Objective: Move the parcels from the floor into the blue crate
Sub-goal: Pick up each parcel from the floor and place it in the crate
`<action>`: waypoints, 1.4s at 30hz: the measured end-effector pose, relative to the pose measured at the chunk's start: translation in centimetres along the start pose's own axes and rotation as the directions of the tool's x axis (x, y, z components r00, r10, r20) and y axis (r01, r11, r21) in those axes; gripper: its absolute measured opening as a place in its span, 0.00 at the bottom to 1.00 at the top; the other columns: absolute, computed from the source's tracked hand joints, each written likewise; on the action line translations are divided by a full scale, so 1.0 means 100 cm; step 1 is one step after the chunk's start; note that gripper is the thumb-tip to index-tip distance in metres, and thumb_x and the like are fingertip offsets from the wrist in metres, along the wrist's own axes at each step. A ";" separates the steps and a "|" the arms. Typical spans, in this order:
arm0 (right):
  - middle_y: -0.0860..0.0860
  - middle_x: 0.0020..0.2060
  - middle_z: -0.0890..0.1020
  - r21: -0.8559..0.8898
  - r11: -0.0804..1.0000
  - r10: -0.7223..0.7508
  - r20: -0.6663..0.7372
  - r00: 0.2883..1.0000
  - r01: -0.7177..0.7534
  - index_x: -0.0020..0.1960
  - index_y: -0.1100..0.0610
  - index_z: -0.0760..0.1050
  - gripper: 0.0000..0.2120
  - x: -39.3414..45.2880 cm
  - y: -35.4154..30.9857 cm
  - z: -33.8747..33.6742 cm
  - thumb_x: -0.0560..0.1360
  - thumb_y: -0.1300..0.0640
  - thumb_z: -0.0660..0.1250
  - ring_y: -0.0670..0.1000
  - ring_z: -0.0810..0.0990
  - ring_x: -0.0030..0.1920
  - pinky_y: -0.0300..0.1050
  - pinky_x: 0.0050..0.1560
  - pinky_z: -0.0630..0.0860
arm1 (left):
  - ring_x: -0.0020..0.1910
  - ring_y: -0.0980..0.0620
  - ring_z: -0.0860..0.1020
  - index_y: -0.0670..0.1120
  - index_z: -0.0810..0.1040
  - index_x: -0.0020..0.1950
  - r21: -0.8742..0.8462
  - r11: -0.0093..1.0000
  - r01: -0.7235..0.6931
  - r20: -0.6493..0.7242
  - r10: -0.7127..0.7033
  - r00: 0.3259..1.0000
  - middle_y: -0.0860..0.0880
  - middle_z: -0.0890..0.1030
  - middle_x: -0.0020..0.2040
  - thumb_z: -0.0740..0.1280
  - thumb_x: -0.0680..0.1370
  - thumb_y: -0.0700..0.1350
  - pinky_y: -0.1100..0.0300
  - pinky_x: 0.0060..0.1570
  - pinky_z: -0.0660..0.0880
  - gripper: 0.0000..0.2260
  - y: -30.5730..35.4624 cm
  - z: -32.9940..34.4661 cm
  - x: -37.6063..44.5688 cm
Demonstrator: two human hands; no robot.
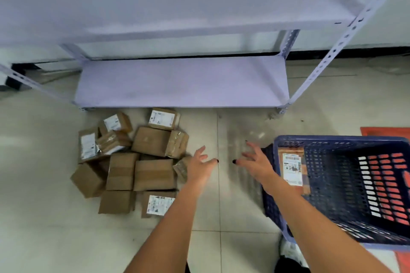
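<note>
Both empty hands [200, 167] [257, 165] (fingers spread) between floor parcels [131, 159] and blue crate [341, 186].

A pale lilac metal shelving unit [182, 80] stands against a white wall [377, 29] with a black skirting strip [355, 52] along its foot. Its perforated uprights [332, 51] rise from a floor [44, 217] of glossy light tiles with thin grout lines. An orange-red mat [386, 132] lies at the right edge. The light is soft and even.
</note>
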State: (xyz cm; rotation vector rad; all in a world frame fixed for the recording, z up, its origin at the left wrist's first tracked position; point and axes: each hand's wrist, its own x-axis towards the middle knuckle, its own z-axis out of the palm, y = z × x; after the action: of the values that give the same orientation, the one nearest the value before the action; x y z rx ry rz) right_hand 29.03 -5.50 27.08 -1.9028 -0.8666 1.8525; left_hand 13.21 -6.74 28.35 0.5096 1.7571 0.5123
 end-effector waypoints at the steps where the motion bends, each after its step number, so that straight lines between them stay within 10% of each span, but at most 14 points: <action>1: 0.58 0.65 0.73 -0.001 1.000 0.007 0.008 1.000 -0.007 0.73 0.49 0.61 0.37 -0.001 -0.001 0.024 0.69 0.62 0.73 0.52 0.73 0.57 0.45 0.57 0.70 | 0.60 0.49 0.75 0.46 0.66 0.71 0.013 1.000 0.002 -0.002 -0.002 1.000 0.44 0.74 0.67 0.69 0.74 0.40 0.60 0.56 0.70 0.27 -0.005 -0.025 0.006; 18: 0.57 0.62 0.74 -0.072 0.988 0.141 0.047 0.989 -0.138 0.72 0.52 0.62 0.35 0.051 0.061 0.291 0.70 0.65 0.72 0.50 0.72 0.54 0.33 0.38 0.68 | 0.66 0.46 0.71 0.49 0.64 0.73 0.136 0.984 0.112 -0.027 -0.109 0.994 0.44 0.71 0.69 0.66 0.74 0.40 0.58 0.60 0.66 0.27 -0.129 -0.256 0.114; 29: 0.57 0.71 0.65 -0.481 0.868 0.145 0.013 0.989 -0.121 0.76 0.55 0.50 0.39 0.204 0.158 0.336 0.72 0.57 0.68 0.58 0.67 0.69 0.45 0.61 0.68 | 0.63 0.38 0.73 0.44 0.49 0.77 0.492 0.854 0.171 -0.078 -0.152 0.985 0.37 0.70 0.68 0.62 0.78 0.43 0.51 0.61 0.71 0.32 -0.244 -0.265 0.274; 42: 0.59 0.67 0.71 -0.534 0.812 0.241 -0.063 0.969 -0.237 0.75 0.60 0.53 0.38 0.201 0.140 0.351 0.72 0.51 0.67 0.59 0.70 0.67 0.51 0.66 0.70 | 0.68 0.39 0.67 0.44 0.52 0.76 0.339 0.909 0.241 -0.177 -0.190 0.966 0.40 0.61 0.73 0.61 0.78 0.47 0.52 0.66 0.65 0.30 -0.227 -0.264 0.265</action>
State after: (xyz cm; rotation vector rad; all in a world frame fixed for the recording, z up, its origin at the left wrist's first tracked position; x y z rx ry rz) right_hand -3.67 -9.10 -0.34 -2.4382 -1.3162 1.8902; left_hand -20.08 -11.66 0.47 0.5323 2.0273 0.0677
